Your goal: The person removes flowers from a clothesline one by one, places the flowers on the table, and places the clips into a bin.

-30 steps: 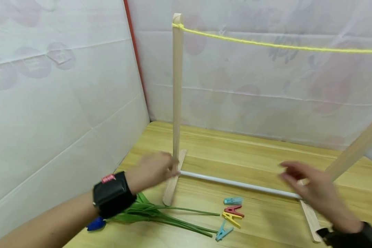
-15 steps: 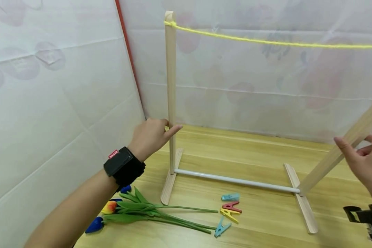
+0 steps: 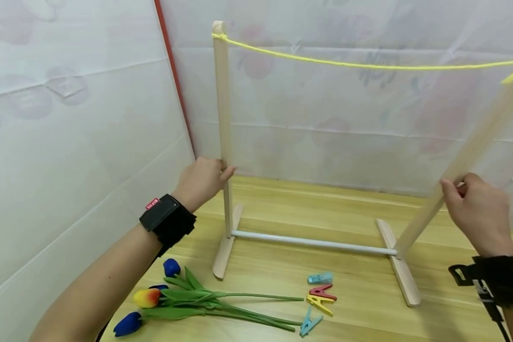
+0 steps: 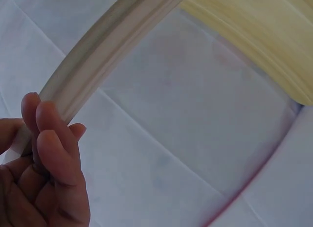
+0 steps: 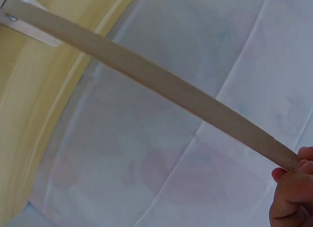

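A small wooden drying rack stands on the wooden table (image 3: 350, 304): two upright posts, a white crossbar (image 3: 312, 243) low between them and a yellow string (image 3: 359, 64) stretched across the top. My left hand (image 3: 203, 180) grips the left post (image 3: 221, 118), fingers curled round it (image 4: 49, 139). My right hand (image 3: 474, 209) grips the right post (image 3: 461, 164), which leans in the head view, and holds its end (image 5: 288, 175) in the right wrist view.
Artificial tulips (image 3: 188, 304) lie on the table in front of the rack's left foot (image 3: 224, 247). Several coloured clothes pegs (image 3: 318, 299) lie beside their stems. White sheeted walls (image 3: 81, 142) close in the left and back.
Both hands rose from near the rack's base to the posts and took hold of them. The view shifted, so the rack sits further left in frame.
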